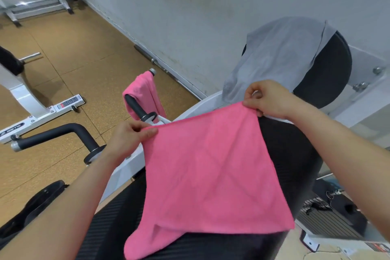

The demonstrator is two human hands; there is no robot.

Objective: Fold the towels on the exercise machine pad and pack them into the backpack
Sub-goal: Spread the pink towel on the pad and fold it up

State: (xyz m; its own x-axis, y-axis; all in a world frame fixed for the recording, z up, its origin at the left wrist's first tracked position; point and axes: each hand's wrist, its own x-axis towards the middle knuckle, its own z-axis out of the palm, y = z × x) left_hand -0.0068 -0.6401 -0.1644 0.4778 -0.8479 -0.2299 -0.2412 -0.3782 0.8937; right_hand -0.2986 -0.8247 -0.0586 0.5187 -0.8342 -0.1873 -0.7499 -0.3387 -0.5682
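A pink towel (209,175) hangs spread out above the black exercise machine pad (118,224). My left hand (128,137) pinches its upper left corner and my right hand (268,99) pinches its upper right corner. The towel's lower edge rests on the pad, with one bottom corner curled under. A grey towel (276,57) is draped over the round black back pad (329,69) behind. A second pink towel (145,93) hangs over a black handle (135,105) to the left. A dark bag-like object (35,202) lies at the lower left; whether it is the backpack I cannot tell.
White machine frames (27,101) and a black padded bar (63,131) stand on the brown floor to the left. A barbell (168,69) lies along the white wall. A weight stack (329,213) sits at the lower right.
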